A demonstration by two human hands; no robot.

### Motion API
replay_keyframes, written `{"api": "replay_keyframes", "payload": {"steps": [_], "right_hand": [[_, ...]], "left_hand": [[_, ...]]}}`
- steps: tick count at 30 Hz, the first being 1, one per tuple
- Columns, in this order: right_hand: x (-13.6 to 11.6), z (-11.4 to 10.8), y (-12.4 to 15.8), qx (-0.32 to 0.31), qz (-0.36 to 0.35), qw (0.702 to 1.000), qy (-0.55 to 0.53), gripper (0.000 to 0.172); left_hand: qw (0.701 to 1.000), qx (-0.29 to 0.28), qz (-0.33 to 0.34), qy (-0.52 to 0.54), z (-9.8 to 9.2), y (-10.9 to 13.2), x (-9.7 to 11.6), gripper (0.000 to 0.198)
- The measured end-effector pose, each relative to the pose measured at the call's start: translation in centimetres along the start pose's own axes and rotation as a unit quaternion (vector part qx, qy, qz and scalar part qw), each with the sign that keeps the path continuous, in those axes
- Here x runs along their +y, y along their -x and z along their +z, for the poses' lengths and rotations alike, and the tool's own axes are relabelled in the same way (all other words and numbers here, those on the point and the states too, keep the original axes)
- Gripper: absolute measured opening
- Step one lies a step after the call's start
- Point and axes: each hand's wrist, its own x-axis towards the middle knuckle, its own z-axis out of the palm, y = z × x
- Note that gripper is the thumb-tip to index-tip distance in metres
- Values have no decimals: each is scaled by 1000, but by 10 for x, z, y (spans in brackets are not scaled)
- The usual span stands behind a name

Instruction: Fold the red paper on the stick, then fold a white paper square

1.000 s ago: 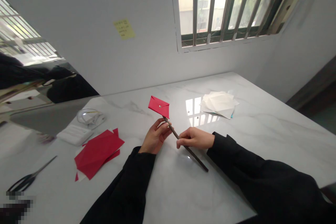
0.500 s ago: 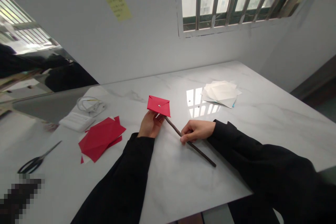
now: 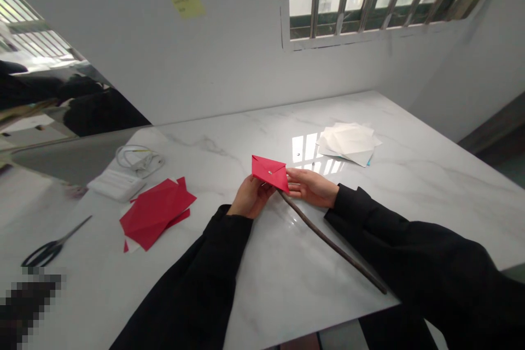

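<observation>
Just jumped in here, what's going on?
The person's left hand holds a folded red paper from below while the right hand touches its right edge. A thin dark stick slants from under it toward the near edge of the table. Red sheets and scissors lie left, white sheets farther back on the right.

The left arm [image 3: 184, 279], black-sleeved, is slanting inward from below; the right arm [image 3: 410, 246], likewise sleeved, is reaching in from the right; the left hand [image 3: 247, 200] is gripping, partly hidden; the right hand [image 3: 314, 187] is pointing leftward.
</observation>
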Motion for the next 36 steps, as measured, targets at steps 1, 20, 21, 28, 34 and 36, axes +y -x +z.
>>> {"api": "replay_keyframes", "payload": {"steps": [1,20,21,28,34,36], "right_hand": [[1,0,0,8,-7,1000,-3,31],[0,-2,1,14,16,1000,12,25],[0,-3,1,17,14,1000,8,25],[1,-5,-3,36,-5,999,-18,27],[-3,-8,-6,98,-103,989,47,34],[-5,-10,-7,117,-121,983,78,34]], "left_hand": [[1000,-7,-4,-2,0,0,-1,41],[998,-33,-44,-10,8,4,-3,36],[999,-29,-40,-6,9,4,-3,35],[998,-21,3,-57,0,1,4,40],[958,42,94,-267,-8,-1,14,34],[946,65,126,-290,-7,-1,15,25]]}}
